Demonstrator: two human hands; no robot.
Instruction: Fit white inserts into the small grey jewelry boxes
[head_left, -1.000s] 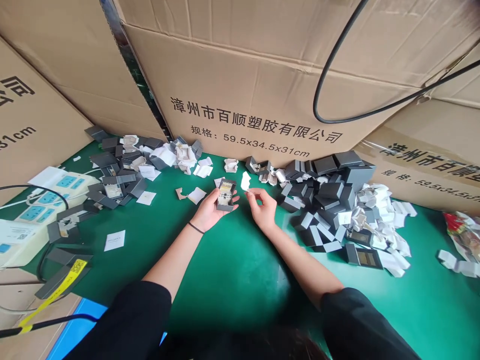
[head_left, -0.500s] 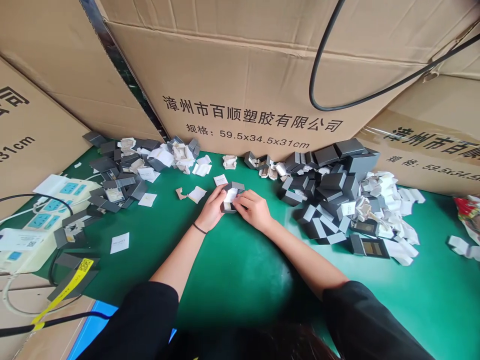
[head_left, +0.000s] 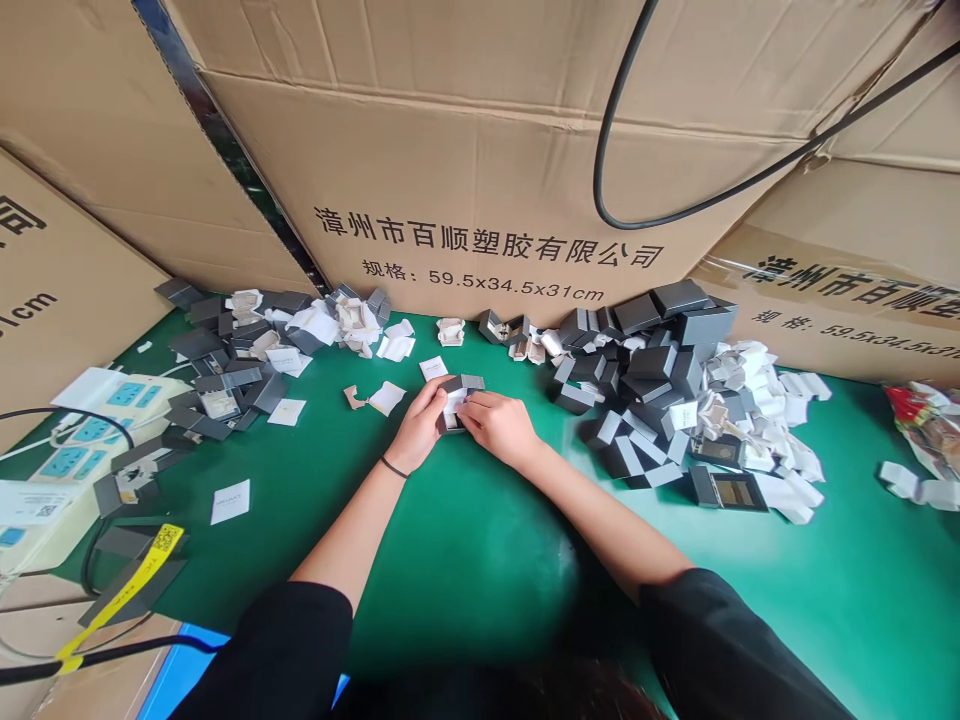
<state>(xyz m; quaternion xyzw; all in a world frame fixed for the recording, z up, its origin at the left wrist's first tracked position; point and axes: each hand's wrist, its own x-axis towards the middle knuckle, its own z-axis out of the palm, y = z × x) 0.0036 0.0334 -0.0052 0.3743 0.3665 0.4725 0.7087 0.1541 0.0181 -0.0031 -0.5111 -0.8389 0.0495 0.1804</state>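
Observation:
My left hand (head_left: 418, 425) grips a small grey box (head_left: 459, 389) from its left side, just above the green table (head_left: 465, 530). My right hand (head_left: 498, 424) is closed over the box from the right, its fingers pressing a white paper piece (head_left: 453, 405) into the box. Both hands meet at the box in the middle of the table. A thin black band circles my left wrist.
A heap of grey boxes and white inserts (head_left: 675, 400) lies to the right, another heap (head_left: 247, 350) to the left. Large cardboard cartons (head_left: 480, 180) wall the back. A power strip (head_left: 82, 430) and cables lie at the left edge. Loose white cards (head_left: 229, 500) dot the table.
A second ago my right hand held the white paper apart from the open box in my left hand. The hands came together and the paper now sits in the box.

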